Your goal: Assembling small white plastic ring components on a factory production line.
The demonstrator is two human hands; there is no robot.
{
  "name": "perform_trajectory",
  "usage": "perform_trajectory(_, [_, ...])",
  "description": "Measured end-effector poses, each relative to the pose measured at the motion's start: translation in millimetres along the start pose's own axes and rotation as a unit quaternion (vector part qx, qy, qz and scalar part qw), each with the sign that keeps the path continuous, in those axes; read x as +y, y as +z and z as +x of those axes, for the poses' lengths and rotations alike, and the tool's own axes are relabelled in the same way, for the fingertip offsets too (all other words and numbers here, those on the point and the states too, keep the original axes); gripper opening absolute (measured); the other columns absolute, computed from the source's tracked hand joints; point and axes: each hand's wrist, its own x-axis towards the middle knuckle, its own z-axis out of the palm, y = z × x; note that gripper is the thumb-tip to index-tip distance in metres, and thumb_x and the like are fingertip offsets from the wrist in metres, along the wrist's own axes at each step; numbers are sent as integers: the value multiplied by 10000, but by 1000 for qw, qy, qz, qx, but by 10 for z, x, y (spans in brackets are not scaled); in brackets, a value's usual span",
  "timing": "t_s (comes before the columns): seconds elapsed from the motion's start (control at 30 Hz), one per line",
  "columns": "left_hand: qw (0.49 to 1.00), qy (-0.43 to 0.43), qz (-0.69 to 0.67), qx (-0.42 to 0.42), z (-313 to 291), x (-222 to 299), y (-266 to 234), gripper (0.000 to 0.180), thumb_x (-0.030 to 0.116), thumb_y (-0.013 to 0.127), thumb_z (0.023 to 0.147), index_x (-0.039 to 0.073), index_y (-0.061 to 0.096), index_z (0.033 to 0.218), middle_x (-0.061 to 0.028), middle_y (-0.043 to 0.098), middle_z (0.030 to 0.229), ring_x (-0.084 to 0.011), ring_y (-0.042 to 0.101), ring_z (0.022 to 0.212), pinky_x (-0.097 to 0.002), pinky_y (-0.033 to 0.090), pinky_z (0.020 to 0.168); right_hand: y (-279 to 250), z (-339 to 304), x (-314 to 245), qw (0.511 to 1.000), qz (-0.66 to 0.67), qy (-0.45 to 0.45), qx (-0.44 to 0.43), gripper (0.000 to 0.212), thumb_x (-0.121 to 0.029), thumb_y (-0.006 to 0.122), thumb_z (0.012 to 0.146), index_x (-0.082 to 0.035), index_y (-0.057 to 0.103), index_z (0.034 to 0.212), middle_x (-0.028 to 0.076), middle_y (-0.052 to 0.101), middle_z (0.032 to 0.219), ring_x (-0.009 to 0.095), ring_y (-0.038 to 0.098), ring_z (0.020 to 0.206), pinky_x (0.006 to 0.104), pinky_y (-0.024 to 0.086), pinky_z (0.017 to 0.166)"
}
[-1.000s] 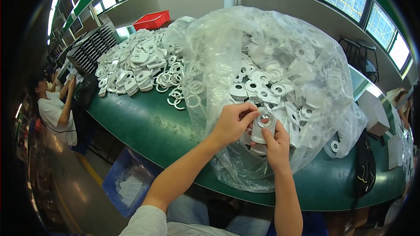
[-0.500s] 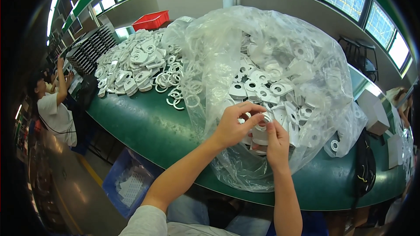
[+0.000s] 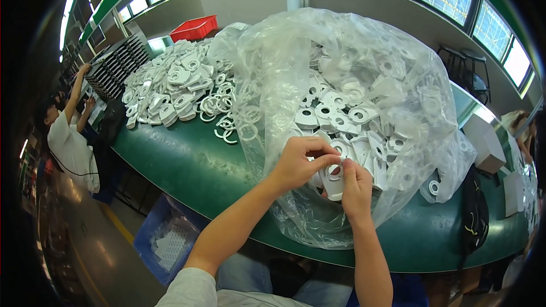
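My left hand point(image 3: 302, 164) and my right hand point(image 3: 357, 189) meet in front of the opening of a large clear plastic bag point(image 3: 273, 102). Between them is a white plastic part with a round hole point(image 3: 333, 186), gripped by the fingers of both. Thumbs and forefingers pinch together at its top edge; whatever small piece is between the tips is too small to make out. Just beyond my fingers, many similar white parts point(image 3: 339, 120) lie heaped inside the bag. Left of the bag are loose white rings point(image 3: 226, 135) and a pile of white parts point(image 3: 181, 74).
A green table point(image 3: 170, 153) carries everything. A red crate point(image 3: 194, 27) and stacked black trays point(image 3: 116, 65) stand at the back left. Below the table edge is a blue bin point(image 3: 149, 250). A black bag point(image 3: 473, 213) and white boxes point(image 3: 484, 145) sit right. A person point(image 3: 71, 142) works far left.
The part in my hands has tilted so its holed face shows more, and my fingertips have drawn together at its top. The person at far left has shifted an arm toward the trays.
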Motion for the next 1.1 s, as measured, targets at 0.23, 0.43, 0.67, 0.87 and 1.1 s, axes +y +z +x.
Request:
perform_trajectory(0.23, [1000,7,20,15,-26,-1,46,89,38,654,820,-41,655,863,-55,636,786,-80,582,705,-207,465,632,3,-6,-11,990,-114,-77,24,394,-259,410,988,25,543,750,74,575,597,140,577,459,244,441,421])
perform_trajectory(0.43, [995,7,86,-41,11,38,83,265,24,667,788,3,620,1048,-60,626,942,-100,580,802,-220,477,647,-34,42,27,998,-13,-18,66,437,-315,368,998,9,564,779,75,600,651,138,588,506,235,438,444])
perform_trajectory(0.67, [996,-40,13,-77,-7,14,55,443,-2,633,791,35,552,1225,-54,605,1045,-107,577,846,-233,484,661,-108,63,6,996,59,35,51,488,-382,294,1003,6,571,899,100,631,721,164,619,560,247,487,496])
perform_trajectory(0.87, [990,-118,-14,-71,20,-9,-73,307,27,543,872,4,580,1177,-54,613,1002,-87,572,787,-229,480,633,-91,54,-39,993,110,29,-7,356,-279,388,951,28,548,1035,124,636,870,184,651,687,273,531,589])
perform_trajectory(1.1, [991,-72,-44,-104,8,46,55,482,-8,582,791,17,466,1259,-51,564,1007,-110,585,788,-250,544,635,-113,43,-118,998,66,9,2,363,-16,472,750,28,529,1106,96,616,951,151,623,771,251,507,612])
